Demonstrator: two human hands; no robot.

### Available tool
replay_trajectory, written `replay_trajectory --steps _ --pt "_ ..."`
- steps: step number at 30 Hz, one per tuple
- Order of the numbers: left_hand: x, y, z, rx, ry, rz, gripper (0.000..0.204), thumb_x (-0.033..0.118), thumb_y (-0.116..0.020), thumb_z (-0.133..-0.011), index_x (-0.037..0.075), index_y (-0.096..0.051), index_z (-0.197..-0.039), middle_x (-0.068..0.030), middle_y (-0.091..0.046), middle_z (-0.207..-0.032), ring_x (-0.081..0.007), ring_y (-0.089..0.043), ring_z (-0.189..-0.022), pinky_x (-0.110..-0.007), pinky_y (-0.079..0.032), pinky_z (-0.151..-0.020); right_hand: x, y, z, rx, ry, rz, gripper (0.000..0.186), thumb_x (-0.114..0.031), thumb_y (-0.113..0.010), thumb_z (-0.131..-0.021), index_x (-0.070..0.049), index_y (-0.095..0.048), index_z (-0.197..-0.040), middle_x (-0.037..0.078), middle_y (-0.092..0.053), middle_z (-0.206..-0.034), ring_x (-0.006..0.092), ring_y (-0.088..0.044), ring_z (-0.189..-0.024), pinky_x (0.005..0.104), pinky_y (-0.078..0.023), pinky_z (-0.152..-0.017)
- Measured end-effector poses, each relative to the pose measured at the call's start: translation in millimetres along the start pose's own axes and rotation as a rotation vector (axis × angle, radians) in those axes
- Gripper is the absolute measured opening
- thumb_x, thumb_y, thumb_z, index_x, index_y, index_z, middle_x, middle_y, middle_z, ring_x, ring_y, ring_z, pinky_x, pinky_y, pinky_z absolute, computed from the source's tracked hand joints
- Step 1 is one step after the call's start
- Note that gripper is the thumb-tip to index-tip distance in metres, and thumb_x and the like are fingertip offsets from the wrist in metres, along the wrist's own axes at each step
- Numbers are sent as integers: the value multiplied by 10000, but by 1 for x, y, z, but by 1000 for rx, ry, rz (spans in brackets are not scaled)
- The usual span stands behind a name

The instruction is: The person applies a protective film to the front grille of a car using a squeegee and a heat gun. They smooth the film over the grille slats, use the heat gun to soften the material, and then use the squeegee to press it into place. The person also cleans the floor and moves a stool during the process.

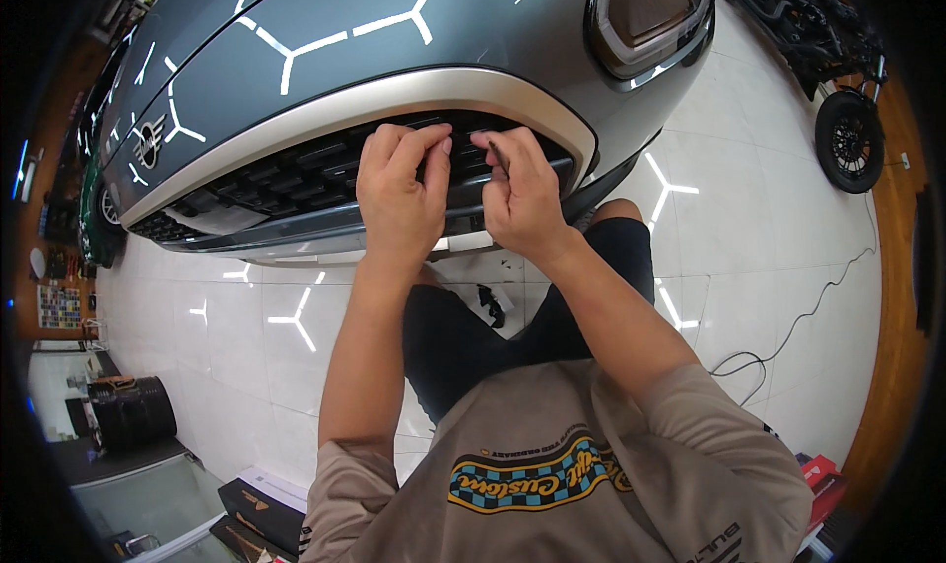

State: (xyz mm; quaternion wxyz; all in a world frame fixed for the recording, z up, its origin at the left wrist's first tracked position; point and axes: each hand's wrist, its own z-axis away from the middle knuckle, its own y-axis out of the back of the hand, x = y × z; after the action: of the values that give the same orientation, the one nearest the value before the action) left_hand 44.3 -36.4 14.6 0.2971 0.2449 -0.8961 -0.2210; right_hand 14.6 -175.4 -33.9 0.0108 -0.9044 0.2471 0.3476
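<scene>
Black box [281, 524] hides its contents; the right hand [524, 197] pinches a thin tool [500, 156].

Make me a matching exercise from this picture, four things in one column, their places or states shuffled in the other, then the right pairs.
Column one:
1. Right hand
2. Pale trim band
3. Motorcycle
4. Cable

Column two:
A. Trailing across the white tiled floor
B. Bordering the upper edge of the black grille
C. Dark-coloured, at the picture's upper right
D. Pinching a thin dark object

Right pairs: 1-D, 2-B, 3-C, 4-A.
</scene>
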Motion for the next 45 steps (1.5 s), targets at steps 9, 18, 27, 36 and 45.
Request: replay_trajectory --steps 9,18,27,36,45 --pt "4 1 -4 -29 -124 -98 158 -15 -708 -797 17 -687 -950 -101 -586 -826 -248 -579 -747 -341 -470 -667 7 -9 -16 8 89 169 256 -27 -651 -789 -39 -607 -1041 111 -580 -762 295 -607 -609 376 -522 -553" --pt "0 1 -7 -24 -167 -118 150 -17 -725 -786 8 -675 -926 -99 -589 -798 -259 -575 -749 -347 -464 -664 5 -20 -15 176 44 232 168 3 -634 -780 -29 -589 -938 128 -608 -756 302 -613 -616 377 -515 -568" --pt "1 -3 -1 -23 -66 -42 203 44 -752 -787 30 -678 -976 -99 -571 -857 -207 -564 -737 -308 -471 -667 -3 72 56 -139 -219 122 55 -15 -601 -805 -14 -577 -854 126 -546 -717 317 -595 -627 373 -483 -566" --pt "5 -16 3 61 -212 -391 211 58 -753 -793 36 -664 -984 -107 -575 -897 -286 -537 -846 -374 -445 -764 -24 200 153 -912 -654 466 346 -59 -595 -823 9 -549 -1159 196 -558 -1005 390 -623 -797 458 -532 -708" --pt "6 2 19 -24 -94 -324 265 38 -709 -852 12 -636 -1104 -137 -590 -1042 -259 -587 -983 -337 -471 -855 -33 224 186 -1002 -576 395 408 14 -548 -781 24 -611 -1184 164 -570 -1026 327 -566 -957 401 -508 -850"
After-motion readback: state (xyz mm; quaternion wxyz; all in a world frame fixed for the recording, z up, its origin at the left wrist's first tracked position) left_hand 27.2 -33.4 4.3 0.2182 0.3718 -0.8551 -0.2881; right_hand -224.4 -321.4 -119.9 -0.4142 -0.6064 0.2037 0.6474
